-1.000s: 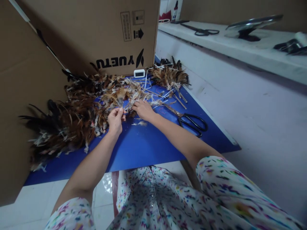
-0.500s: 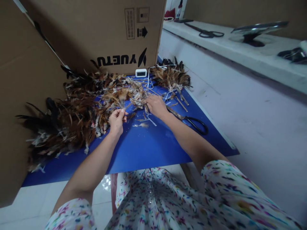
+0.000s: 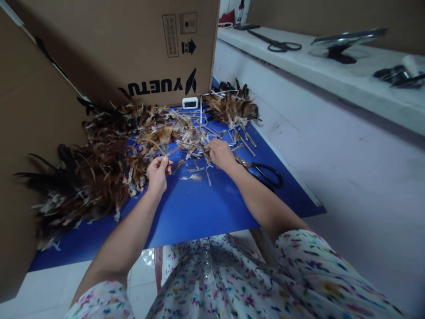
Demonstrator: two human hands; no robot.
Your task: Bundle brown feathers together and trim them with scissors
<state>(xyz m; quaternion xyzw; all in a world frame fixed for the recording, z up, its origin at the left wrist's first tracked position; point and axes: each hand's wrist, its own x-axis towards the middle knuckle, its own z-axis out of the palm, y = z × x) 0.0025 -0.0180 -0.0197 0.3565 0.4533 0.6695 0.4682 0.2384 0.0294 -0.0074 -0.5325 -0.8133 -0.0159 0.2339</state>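
Thumb and fingertips of my left hand (image 3: 158, 173) are pinched together on the base of a small fluffy tan feather (image 3: 164, 141), whose tip points away from me. My right hand (image 3: 220, 153) has its fingers curled and closed among pale feathers and thin brown strips at the middle of the table; what they grip is hidden. Heaped brown and black feathers (image 3: 99, 173) lie to the left of my hands. Black-handled scissors (image 3: 267, 173) rest beside my right wrist, partly covered by the forearm. A loose pale feather (image 3: 195, 177) lies between my hands.
The blue tabletop (image 3: 195, 212) is bounded by cardboard boxes (image 3: 109, 48) at the back and left. Near the back box sit a small white digital display (image 3: 190, 103) and a feather bundle (image 3: 230, 106). On the right ledge (image 3: 308, 66) lie other scissors (image 3: 282, 46).
My right hand has shifted slightly toward me, and a thin strip now shows to the left of its fingers. My left hand keeps its pinch. The whole view has shifted a little.
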